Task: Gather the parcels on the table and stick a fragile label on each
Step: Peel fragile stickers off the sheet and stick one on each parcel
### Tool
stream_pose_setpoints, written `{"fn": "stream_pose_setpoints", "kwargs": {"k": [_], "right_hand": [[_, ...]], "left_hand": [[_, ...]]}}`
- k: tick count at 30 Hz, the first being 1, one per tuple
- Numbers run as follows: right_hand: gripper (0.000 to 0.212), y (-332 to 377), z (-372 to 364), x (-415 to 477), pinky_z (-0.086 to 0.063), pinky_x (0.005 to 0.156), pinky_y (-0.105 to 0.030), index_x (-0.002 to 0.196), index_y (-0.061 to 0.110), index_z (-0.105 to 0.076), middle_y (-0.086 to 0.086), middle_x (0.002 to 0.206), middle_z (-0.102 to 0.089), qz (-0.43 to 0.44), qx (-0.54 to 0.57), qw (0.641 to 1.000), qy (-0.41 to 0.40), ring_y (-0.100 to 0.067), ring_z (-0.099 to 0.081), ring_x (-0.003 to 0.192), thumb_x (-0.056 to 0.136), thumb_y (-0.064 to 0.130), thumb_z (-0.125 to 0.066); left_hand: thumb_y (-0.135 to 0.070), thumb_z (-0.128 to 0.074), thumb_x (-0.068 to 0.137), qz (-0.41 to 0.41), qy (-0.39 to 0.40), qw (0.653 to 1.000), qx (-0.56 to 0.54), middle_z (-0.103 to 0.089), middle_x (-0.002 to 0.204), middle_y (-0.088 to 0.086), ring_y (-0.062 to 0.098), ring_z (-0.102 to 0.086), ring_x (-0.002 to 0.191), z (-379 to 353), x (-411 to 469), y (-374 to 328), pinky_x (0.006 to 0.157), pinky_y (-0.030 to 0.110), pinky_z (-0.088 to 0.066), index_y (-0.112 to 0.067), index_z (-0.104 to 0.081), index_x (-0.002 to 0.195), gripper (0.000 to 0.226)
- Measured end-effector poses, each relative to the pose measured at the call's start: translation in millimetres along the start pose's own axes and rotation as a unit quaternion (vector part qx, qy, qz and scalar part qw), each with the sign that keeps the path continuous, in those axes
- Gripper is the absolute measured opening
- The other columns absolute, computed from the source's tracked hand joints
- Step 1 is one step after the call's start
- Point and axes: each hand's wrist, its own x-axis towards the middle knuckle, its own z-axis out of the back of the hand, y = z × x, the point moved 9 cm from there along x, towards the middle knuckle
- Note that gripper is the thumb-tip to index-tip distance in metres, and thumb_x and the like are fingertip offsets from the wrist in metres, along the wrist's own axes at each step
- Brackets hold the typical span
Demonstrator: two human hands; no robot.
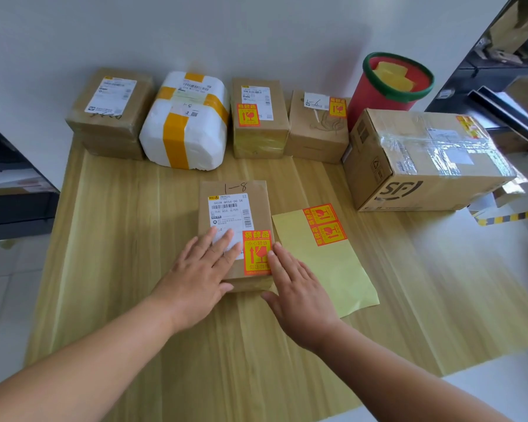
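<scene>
A small brown parcel (234, 205) marked "1-8" lies in the middle of the wooden table (119, 239), with a red-and-yellow fragile label (256, 251) stuck on its near right corner. My left hand (200, 275) lies flat with straight fingers on the parcel's near left part. My right hand (299, 290) is flat beside the parcel's right edge, fingertips touching the label's edge. Under that hand lies a yellow backing sheet (336, 263) carrying two fragile labels (326, 223).
Along the far edge stand a brown box (110, 114), a white parcel with yellow tape (186, 123), two labelled brown boxes (258, 117) (317, 129) and a large labelled SF carton (421, 159). Behind them is a red bin (387, 83). Shelves flank both sides.
</scene>
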Motion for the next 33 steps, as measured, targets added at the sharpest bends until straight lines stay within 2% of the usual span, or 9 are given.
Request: {"fn": "stream_pose_setpoints", "kwargs": {"k": [2, 4, 6, 8, 12, 16, 21, 26, 33], "right_hand": [[0.075, -4.4, 8.5, 2.1, -0.016, 0.115, -0.032, 0.150, 0.007, -0.024, -0.011, 0.157, -0.025, -0.019, 0.028, 0.999, -0.004, -0.021, -0.029, 0.143, 0.091, 0.052, -0.029], [0.077, -10.5, 9.9, 6.1, -0.003, 0.116, -0.023, 0.154, 0.013, -0.004, -0.004, 0.161, -0.004, -0.042, 0.081, 0.996, 0.018, -0.016, -0.011, 0.148, 0.094, 0.055, -0.029], [0.078, -18.0, 7.3, 8.8, -0.018, 0.115, -0.026, 0.153, 0.016, 0.002, -0.001, 0.161, -0.007, -0.089, 0.144, 0.984, 0.053, -0.017, -0.018, 0.146, 0.097, 0.050, -0.039], [0.076, -25.1, 8.8, 12.7, -0.032, 0.104, -0.028, 0.153, 0.017, -0.002, 0.002, 0.158, -0.024, -0.136, 0.206, 0.967, 0.057, -0.019, -0.034, 0.139, 0.097, 0.044, -0.045], [0.066, -49.4, 26.9, 18.2, -0.039, 0.097, -0.028, 0.152, 0.022, -0.016, 0.007, 0.147, -0.043, -0.191, 0.266, 0.945, -0.004, -0.017, -0.045, 0.130, 0.097, 0.039, -0.048], [0.046, -82.3, 53.6, 27.7, -0.047, 0.086, -0.031, 0.138, 0.026, -0.038, 0.017, 0.122, -0.057, -0.194, 0.296, 0.932, -0.072, -0.016, -0.057, 0.113, 0.095, 0.034, -0.053], [0.062, -134.3, 71.9, 42.7, -0.047, 0.087, -0.033, 0.147, 0.020, -0.027, 0.004, 0.138, -0.053, -0.219, 0.236, 0.943, -0.086, -0.021, -0.055, 0.118, 0.094, 0.038, -0.053], [0.064, -174.9, 66.6, 55.8, -0.046, 0.081, -0.035, 0.148, 0.020, -0.024, -0.001, 0.136, -0.053, -0.245, 0.179, 0.951, -0.059, -0.025, -0.057, 0.114, 0.094, 0.042, -0.051], [0.068, -201.4, 51.8, 64.9, -0.043, 0.091, -0.034, 0.151, 0.017, -0.018, -0.005, 0.146, -0.044, -0.259, 0.185, 0.947, -0.040, -0.025, -0.049, 0.125, 0.096, 0.040, -0.050]], "left_hand": [[-0.060, -0.047, 0.087, 0.102, 0.004, 0.990, -0.095, 0.016, 0.158, 0.007, 0.025, 0.015, 0.145, 4.2, 0.3, 14.5, 0.117, 0.041, -0.012, -0.020, 0.017, 0.148, 0.097], [-0.060, -0.060, 0.080, 0.213, 0.055, 0.949, -0.224, 0.033, 0.153, -0.001, 0.020, 0.018, 0.145, -5.2, -3.4, 24.9, 0.117, 0.036, -0.008, -0.024, 0.031, 0.143, 0.116], [-0.052, -0.070, 0.076, 0.256, 0.063, 0.903, -0.340, 0.014, 0.159, -0.008, 0.016, -0.009, 0.147, -15.8, -1.0, 22.8, 0.113, 0.032, -0.025, -0.025, 0.030, 0.144, 0.124], [-0.044, -0.074, 0.076, 0.259, 0.052, 0.876, -0.403, -0.010, 0.159, -0.014, 0.010, -0.029, 0.140, -19.3, 7.0, 15.6, 0.107, 0.028, -0.033, -0.028, 0.029, 0.144, 0.125], [-0.034, -0.073, 0.080, 0.247, 0.013, 0.868, -0.430, -0.019, 0.155, -0.018, 0.006, -0.035, 0.135, -8.4, 30.3, -1.0, 0.100, 0.020, -0.031, -0.027, 0.026, 0.145, 0.119], [-0.027, -0.078, 0.077, 0.243, -0.027, 0.844, -0.477, -0.042, 0.140, -0.020, 0.006, -0.047, 0.126, 12.7, 68.0, -16.4, 0.093, 0.019, -0.034, -0.027, 0.023, 0.147, 0.123], [-0.025, -0.080, 0.073, 0.231, -0.013, 0.822, -0.520, -0.044, 0.144, -0.013, 0.008, -0.048, 0.125, 11.1, 126.5, -36.6, 0.105, 0.027, -0.038, -0.025, 0.017, 0.149, 0.123], [-0.026, -0.079, 0.074, 0.226, 0.005, 0.818, -0.529, -0.046, 0.141, -0.015, 0.009, -0.051, 0.123, -2.4, 166.2, -53.3, 0.105, 0.032, -0.040, -0.027, 0.016, 0.149, 0.121], [-0.025, -0.076, 0.079, 0.240, 0.018, 0.827, -0.509, -0.045, 0.142, -0.013, 0.008, -0.050, 0.120, -12.3, 189.6, -65.1, 0.093, 0.022, -0.038, -0.027, 0.015, 0.150, 0.116]]}}
